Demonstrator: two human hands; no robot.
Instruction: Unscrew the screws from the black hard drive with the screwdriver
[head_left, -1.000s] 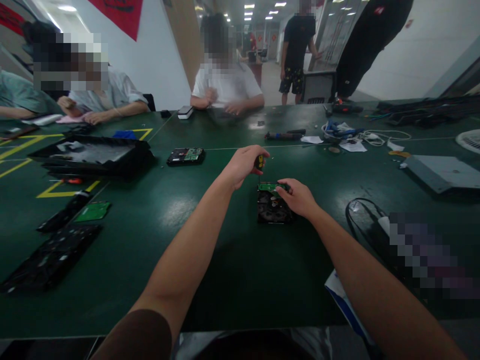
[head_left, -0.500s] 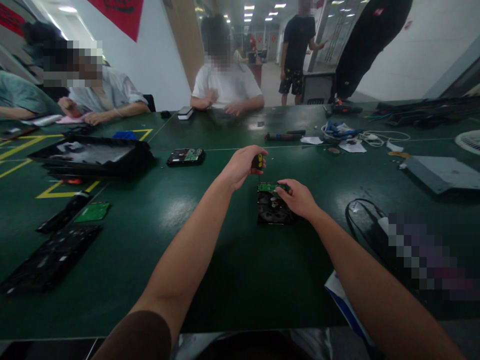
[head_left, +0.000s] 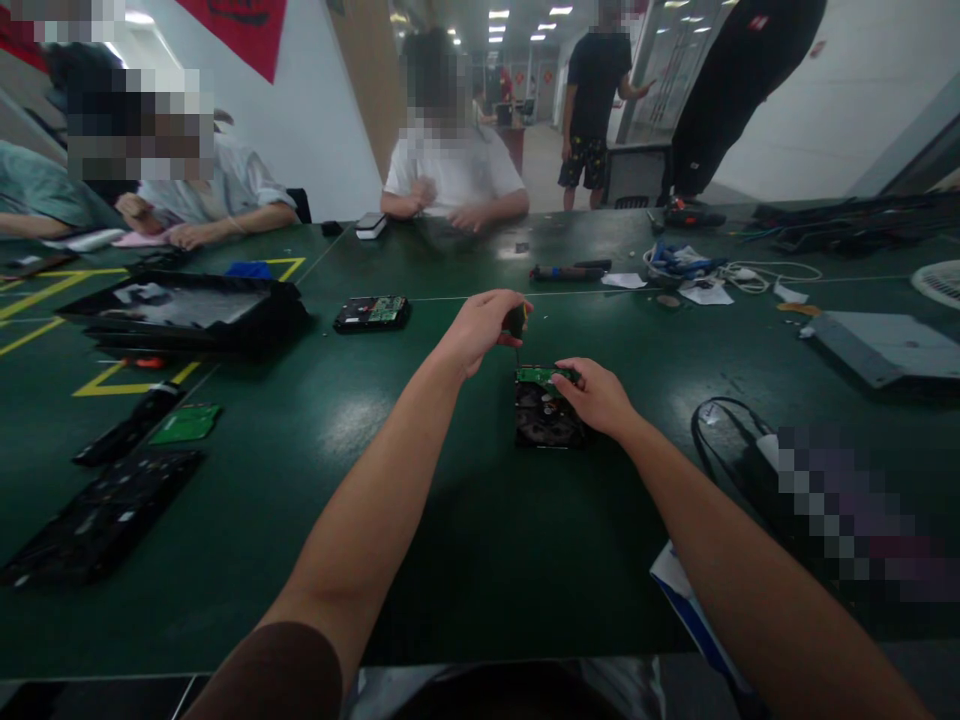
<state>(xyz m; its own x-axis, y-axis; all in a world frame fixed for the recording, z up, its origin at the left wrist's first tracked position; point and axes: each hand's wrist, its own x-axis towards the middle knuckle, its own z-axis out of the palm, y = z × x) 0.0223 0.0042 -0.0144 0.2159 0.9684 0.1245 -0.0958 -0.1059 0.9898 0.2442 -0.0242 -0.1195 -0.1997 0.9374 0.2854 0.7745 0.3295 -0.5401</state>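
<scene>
My left hand (head_left: 489,325) is closed around the dark and yellow handle of a screwdriver (head_left: 515,321). The thin shaft points straight down at the far left corner of a hard drive (head_left: 546,420). This drive lies flat on the green table, with a green circuit board (head_left: 534,376) along its far end. My right hand (head_left: 596,393) grips the drive's far right side, thumb over the board and fingers at the edge. Where exactly the screwdriver's tip touches is too small to make out.
Another hard drive (head_left: 372,313) lies further left, near a black tray (head_left: 180,315). A loose green board (head_left: 186,424) and a black panel (head_left: 105,510) are at left. A grey metal box (head_left: 889,348) and cables (head_left: 682,262) lie right. People sit across the table (head_left: 450,550).
The screwdriver handle has turned a little in my left hand, showing less yellow. My right hand and the hard drive have stayed in place.
</scene>
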